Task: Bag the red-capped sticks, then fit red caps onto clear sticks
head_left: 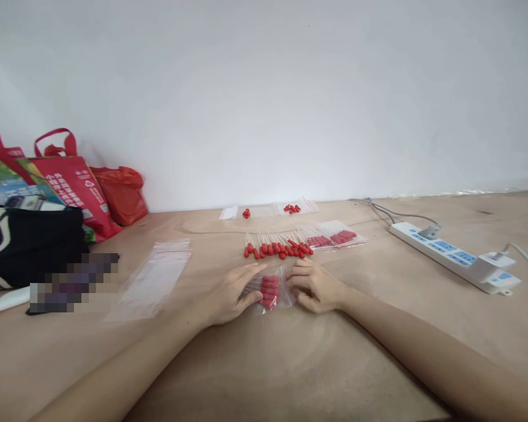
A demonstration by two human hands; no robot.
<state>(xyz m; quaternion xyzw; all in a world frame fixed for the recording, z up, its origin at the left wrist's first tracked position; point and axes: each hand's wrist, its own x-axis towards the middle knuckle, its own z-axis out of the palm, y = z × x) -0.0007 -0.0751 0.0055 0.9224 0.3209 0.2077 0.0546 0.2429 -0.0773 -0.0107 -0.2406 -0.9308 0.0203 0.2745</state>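
Spreads the left hand [235, 293] moderately wide at the left side of a small clear bag [283, 293], with thumb against the bag beside the red tips [270, 292] inside and fingers reaching past its upper left. Curls the right hand [312, 287] more narrowly at the bag's right edge, with fingertips touching the plastic; cannot tell whether thumb and fingers pinch it. Has the bag lying on the counter [290, 369] between both hands, with tips stacked in a short column and thin pale sticks pointing left. Just beyond the hands, shows a row of loose red-tipped sticks [277, 251], tips toward the hands, meeting filled bags [337, 237] at its right end. Farther back, near the wall [264, 105], shows clear packets with small red pieces [268, 211]. Leaves bare counter between the hands and the flat clear bags [156, 281] to the left, and a broad open stretch on the right before the power strip [449, 255]. Offers little room straight ahead, but plenty in front of the small clear bag, between the forearms. Shows the counter's near edge at lower right, passing under the right forearm. At far left, crowds a black bag [35, 246] against red bags [121, 193].
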